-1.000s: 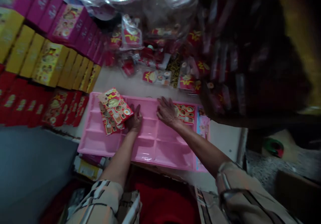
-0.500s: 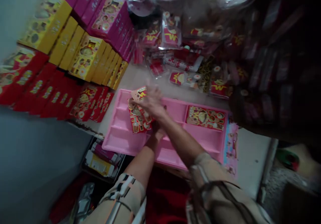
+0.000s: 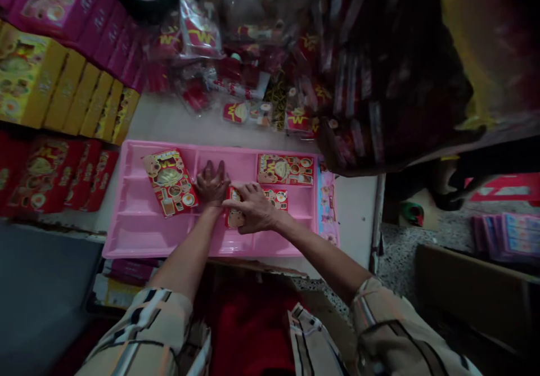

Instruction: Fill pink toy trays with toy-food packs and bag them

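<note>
A pink compartment tray (image 3: 145, 235) lies on the table in front of me. My left hand (image 3: 213, 184) is open, fingers spread, over the upper middle of the tray with nothing seen in it. Just left of it, a red printed box (image 3: 169, 182) lies tilted across the left compartments. My right hand (image 3: 255, 208) lies over a second red printed box (image 3: 278, 198) in the middle of the tray, its fingers bent at the box's far edge and its thumb pointing left. Much of that box is hidden under the hand. A third red box (image 3: 286, 169) lies flat in the upper right compartment.
Stacks of yellow boxes (image 3: 63, 89), purple boxes (image 3: 97, 22) and red boxes (image 3: 50, 168) stand at the left. Behind the tray are clear-bagged toy pieces (image 3: 200, 33). A dark bag (image 3: 379, 84) bulges at the right. A printed sheet (image 3: 328, 204) shows beside the tray's right end.
The view has swung right. My hands have moved apart: the left is now spread beside the tilted box, while the right has shifted right onto another red box in the middle of the tray.
</note>
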`<state>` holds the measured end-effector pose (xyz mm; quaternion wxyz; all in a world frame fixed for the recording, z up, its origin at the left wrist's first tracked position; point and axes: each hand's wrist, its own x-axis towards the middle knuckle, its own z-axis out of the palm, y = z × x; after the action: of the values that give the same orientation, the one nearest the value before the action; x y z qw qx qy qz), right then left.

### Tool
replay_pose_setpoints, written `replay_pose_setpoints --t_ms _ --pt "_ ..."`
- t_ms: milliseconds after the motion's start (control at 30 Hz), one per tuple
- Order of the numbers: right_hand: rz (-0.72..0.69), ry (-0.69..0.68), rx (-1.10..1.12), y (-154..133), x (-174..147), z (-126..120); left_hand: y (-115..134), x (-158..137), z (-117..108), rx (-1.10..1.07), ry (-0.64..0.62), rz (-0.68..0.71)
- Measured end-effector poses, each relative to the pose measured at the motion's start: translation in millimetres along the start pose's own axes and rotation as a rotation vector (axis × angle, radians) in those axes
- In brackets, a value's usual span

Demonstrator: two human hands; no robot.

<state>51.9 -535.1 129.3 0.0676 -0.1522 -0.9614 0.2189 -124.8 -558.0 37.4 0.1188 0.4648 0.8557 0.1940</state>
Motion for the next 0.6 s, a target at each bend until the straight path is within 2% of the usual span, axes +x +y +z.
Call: replay_pose_setpoints --t_ms 100,200,267,333,433,600 --pt "-0.097 -0.03 -0.004 39.1 -27.9 16.0 0.4 -0.2 8.1 0.079 0.078 -0.026" --pt "-0.099 -0.009 -0.024 72.0 -51.7 20.0 0.6 -0.3 14.6 0.105 0.113 -0.005" --pt "-0.084 0.024 -0.03 84.4 -64.9 19.9 1.7 -0.3 16.7 0.114 0.121 -0.002" --pt "-0.051 0.082 -0.027 86.2 -70.0 21.9 4.4 -0.7 16.5 0.127 0.126 -0.009" --pt "0.068 0.193 -0.049 73.3 -62.9 33.6 8.4 -2.5 13.7 0.165 0.104 -0.023" --pt "0.265 0.191 -0.132 56.8 -57.0 61.3 3.9 -2.4 14.0 0.186 0.066 -0.003"
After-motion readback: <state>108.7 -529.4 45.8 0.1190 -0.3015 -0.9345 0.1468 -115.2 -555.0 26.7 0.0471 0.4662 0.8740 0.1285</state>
